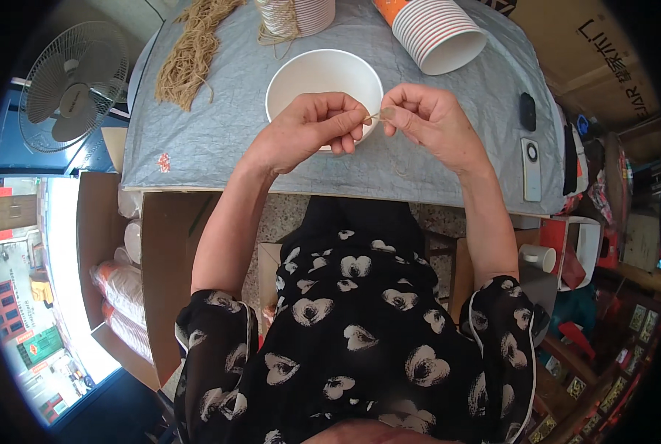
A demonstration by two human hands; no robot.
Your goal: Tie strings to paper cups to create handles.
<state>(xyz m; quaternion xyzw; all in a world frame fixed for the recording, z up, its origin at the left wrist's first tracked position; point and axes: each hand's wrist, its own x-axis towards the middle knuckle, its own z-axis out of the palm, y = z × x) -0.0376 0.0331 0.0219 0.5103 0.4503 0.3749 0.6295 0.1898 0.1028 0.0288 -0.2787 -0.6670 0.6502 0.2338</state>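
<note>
Above a white paper bowl point(295, 80), my left hand point(312, 129) and my right hand point(435, 126) meet with their fingertips nearly together. Between them runs a short bit of tan twine point(375, 117), pinched by thumb and fingers on both sides. How the twine is looped or knotted is too small to tell. A thick hank of the same tan twine point(190, 59) lies at the far left of the table. Behind the bowl stands a stack of white paper bowls point(314, 16) with twine hanging over its side.
At the far right, a stack of orange and white paper bowls point(449, 44) lies tipped over. A phone point(531, 169) and a small black object point(527, 112) rest near the table's right edge. An open carton point(160, 288) stands lower left, a fan point(75, 89) beyond it.
</note>
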